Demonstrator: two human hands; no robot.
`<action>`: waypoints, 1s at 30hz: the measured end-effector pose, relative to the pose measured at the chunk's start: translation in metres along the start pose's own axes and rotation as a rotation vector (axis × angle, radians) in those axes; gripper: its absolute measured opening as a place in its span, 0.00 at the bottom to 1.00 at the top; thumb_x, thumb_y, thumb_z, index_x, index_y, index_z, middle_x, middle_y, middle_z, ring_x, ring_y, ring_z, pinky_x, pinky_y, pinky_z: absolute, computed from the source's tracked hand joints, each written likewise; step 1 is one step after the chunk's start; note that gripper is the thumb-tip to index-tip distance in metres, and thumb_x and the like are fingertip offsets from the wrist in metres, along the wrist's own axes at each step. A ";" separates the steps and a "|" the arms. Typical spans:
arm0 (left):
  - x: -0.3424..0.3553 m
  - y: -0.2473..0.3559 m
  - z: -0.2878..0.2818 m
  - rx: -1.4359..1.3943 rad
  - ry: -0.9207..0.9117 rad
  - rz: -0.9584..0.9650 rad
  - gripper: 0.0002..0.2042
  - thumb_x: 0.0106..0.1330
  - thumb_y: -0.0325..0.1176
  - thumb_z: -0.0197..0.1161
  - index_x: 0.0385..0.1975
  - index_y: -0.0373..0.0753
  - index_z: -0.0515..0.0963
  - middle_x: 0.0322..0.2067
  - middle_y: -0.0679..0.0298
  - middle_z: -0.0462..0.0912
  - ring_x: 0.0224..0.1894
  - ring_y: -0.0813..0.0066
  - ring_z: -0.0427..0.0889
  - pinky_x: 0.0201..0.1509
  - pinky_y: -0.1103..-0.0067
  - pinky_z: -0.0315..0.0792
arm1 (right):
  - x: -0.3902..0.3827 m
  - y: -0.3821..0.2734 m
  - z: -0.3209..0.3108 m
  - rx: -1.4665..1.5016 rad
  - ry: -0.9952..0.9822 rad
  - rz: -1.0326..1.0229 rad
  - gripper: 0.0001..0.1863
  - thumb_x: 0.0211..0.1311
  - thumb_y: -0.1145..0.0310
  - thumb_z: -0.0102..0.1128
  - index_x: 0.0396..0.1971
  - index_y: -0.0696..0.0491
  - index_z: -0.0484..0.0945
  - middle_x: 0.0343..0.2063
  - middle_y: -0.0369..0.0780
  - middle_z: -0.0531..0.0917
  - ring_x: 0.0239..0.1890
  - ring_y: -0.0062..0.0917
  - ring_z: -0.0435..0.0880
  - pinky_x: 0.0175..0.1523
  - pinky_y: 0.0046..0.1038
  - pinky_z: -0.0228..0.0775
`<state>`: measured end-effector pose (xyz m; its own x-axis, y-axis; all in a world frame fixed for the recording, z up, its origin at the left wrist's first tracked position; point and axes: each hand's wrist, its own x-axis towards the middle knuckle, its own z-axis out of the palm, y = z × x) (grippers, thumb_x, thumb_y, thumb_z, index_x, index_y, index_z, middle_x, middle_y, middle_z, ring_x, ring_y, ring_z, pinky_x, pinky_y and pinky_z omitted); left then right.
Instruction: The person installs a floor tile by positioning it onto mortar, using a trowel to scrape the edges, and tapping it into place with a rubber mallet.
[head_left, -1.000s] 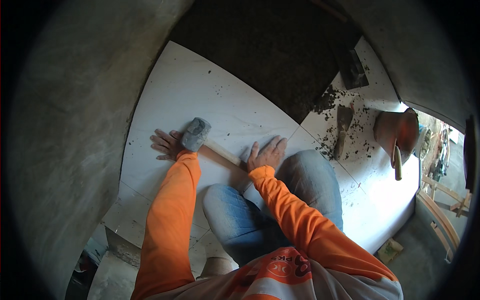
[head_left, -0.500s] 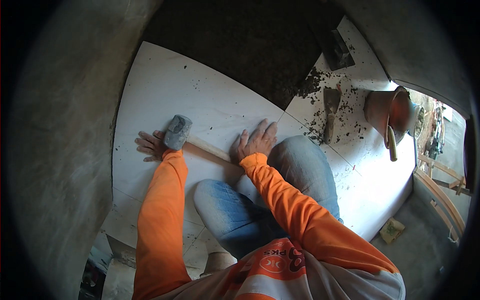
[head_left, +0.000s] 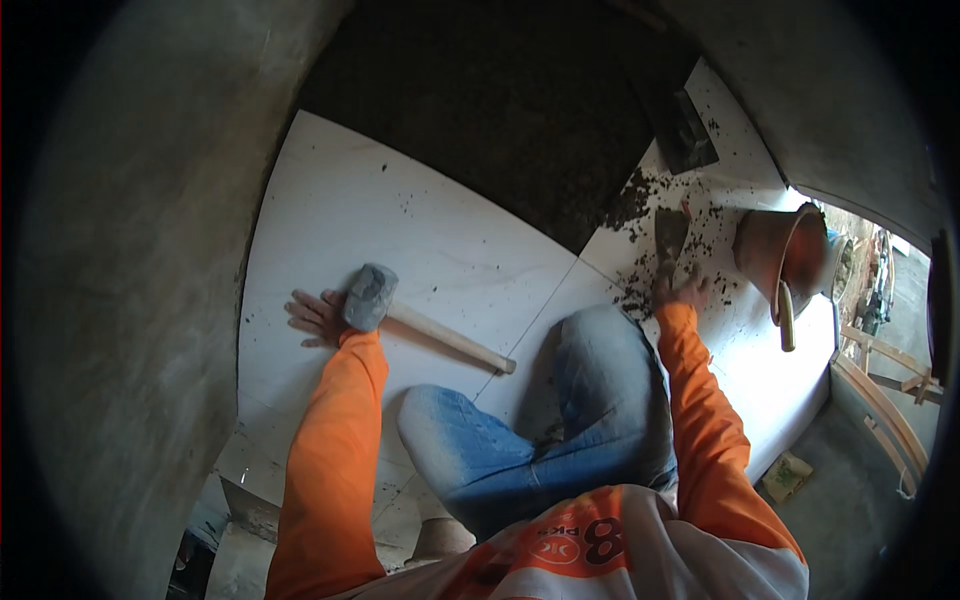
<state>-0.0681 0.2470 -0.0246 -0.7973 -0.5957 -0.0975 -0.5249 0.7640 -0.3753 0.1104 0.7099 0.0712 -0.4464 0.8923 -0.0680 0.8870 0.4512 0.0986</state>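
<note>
I see the right hand [head_left: 683, 288], grip unclear, shifted to the flat, grey-bladed trowel [head_left: 671, 230] at two o'clock, leaving the grey-headed, wooden-handled mallet [head_left: 415, 322] beside the spread, empty left hand [head_left: 318, 319] at nine.

Orange sleeves [head_left: 335, 460] over dusty blue jeans [head_left: 545, 470]

A long-sleeved shirt [head_left: 652, 525] is light grey across the torso, with the left sleeve [head_left: 335, 460] at 7 o'clock and the right sleeve [head_left: 705, 430] at 4, both creased. A bare left hand [head_left: 318, 320] shows at 9 o'clock, a bare right hand [head_left: 682, 291] at 3. A red-orange panel [head_left: 565, 528] at 5 o'clock carries bold dark print [head_left: 603, 540] and a round, pale-outlined emblem [head_left: 554, 550]. The jeans pale to a dusty grey at the knees [head_left: 598, 350].
</note>
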 end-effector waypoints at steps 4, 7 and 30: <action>0.001 -0.004 0.005 -0.074 0.039 -0.004 0.28 0.68 0.51 0.32 0.67 0.51 0.45 0.68 0.65 0.41 0.70 0.62 0.42 0.64 0.49 0.46 | -0.014 0.053 0.026 -0.036 -0.130 -0.020 0.38 0.49 0.53 0.60 0.58 0.56 0.61 0.52 0.56 0.66 0.55 0.49 0.66 0.59 0.40 0.59; 0.017 -0.022 0.015 -0.089 0.058 -0.060 0.28 0.68 0.54 0.29 0.67 0.51 0.45 0.68 0.66 0.42 0.70 0.63 0.42 0.65 0.49 0.45 | -0.027 -0.023 -0.004 0.247 -0.091 -0.335 0.29 0.50 0.59 0.60 0.51 0.58 0.66 0.45 0.52 0.72 0.49 0.45 0.70 0.53 0.40 0.64; -0.001 -0.032 0.021 -0.172 0.154 0.166 0.29 0.69 0.53 0.28 0.67 0.45 0.44 0.68 0.58 0.43 0.69 0.59 0.42 0.67 0.57 0.41 | -0.177 -0.172 0.019 0.411 -1.166 -0.961 0.15 0.59 0.65 0.43 0.44 0.53 0.67 0.35 0.42 0.74 0.36 0.32 0.78 0.35 0.34 0.73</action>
<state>-0.0447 0.2179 -0.0325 -0.9056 -0.4240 0.0013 -0.4155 0.8868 -0.2023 0.0391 0.4736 0.0476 -0.6801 -0.3087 -0.6649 0.3918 0.6135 -0.6856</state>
